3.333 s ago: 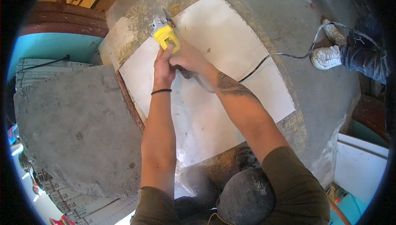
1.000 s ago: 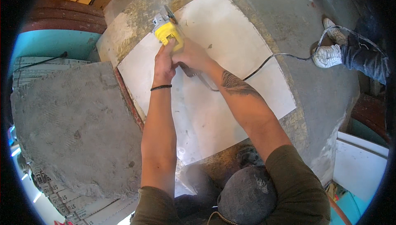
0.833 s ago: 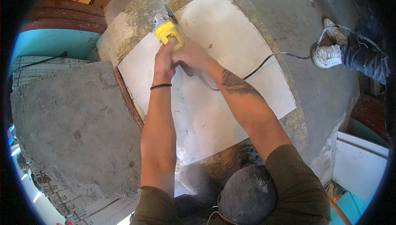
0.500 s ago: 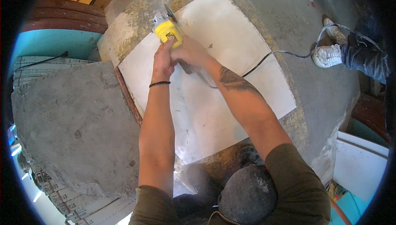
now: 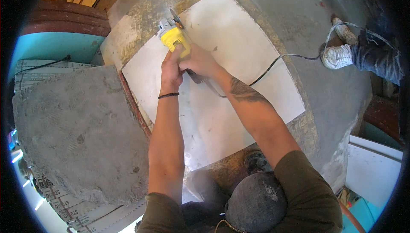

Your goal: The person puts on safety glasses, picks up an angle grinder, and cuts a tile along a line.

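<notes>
Grinder at the far-left edge of the sheet, long axis running near-right to far-left. Left hand and right hand: fingers closed round its body. Disc beyond both, neither clearly nearer.

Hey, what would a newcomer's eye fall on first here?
Probably the yellow angle grinder, upper centre, held in the left hand and right hand near the edge of a white sheet. Next, the rough grey slab at left and another person's white shoes at right.

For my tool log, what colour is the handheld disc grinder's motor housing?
The grinder's motor housing is yellow, clearest in the head view.
</notes>
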`<state>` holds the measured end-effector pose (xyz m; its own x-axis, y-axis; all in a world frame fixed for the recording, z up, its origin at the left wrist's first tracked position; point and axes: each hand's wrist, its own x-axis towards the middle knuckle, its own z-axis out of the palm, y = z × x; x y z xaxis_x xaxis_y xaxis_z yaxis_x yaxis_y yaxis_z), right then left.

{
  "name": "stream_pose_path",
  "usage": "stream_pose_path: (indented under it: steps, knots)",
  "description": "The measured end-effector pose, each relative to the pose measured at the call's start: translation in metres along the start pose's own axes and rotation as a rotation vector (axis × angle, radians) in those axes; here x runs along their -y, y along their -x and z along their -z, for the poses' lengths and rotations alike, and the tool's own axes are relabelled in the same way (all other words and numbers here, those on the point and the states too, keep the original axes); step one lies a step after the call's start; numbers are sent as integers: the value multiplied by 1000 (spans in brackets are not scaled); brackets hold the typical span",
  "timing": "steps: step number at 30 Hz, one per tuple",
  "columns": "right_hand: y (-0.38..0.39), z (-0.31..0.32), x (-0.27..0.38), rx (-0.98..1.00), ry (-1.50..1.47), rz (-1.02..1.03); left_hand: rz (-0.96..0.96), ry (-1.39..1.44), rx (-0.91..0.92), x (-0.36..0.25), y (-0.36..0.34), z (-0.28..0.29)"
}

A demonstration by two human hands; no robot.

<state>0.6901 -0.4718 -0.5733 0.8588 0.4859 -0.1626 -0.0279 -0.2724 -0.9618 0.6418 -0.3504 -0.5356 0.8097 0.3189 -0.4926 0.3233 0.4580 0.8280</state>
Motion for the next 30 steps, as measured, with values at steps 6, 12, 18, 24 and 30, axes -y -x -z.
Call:
stream_pose_path:
  steps: [6, 12, 18, 24, 30]
  knots:
    - [10, 7, 8, 30, 26, -54, -1, 20, -25, 3, 6, -5]
    - [7, 7, 11, 27, 54, -42, 6, -37, -1, 1, 0, 2]
    - [3, 4, 10, -20, 109, -9, 23, -9, -65, -2, 1, -6]
    - [-8, 1, 4, 1, 96, 13, 32, -57, -28, -5, -6, -1]
    - [-17, 1, 5, 84, 3, -65, 62, -65, -30, -9, -15, 5]
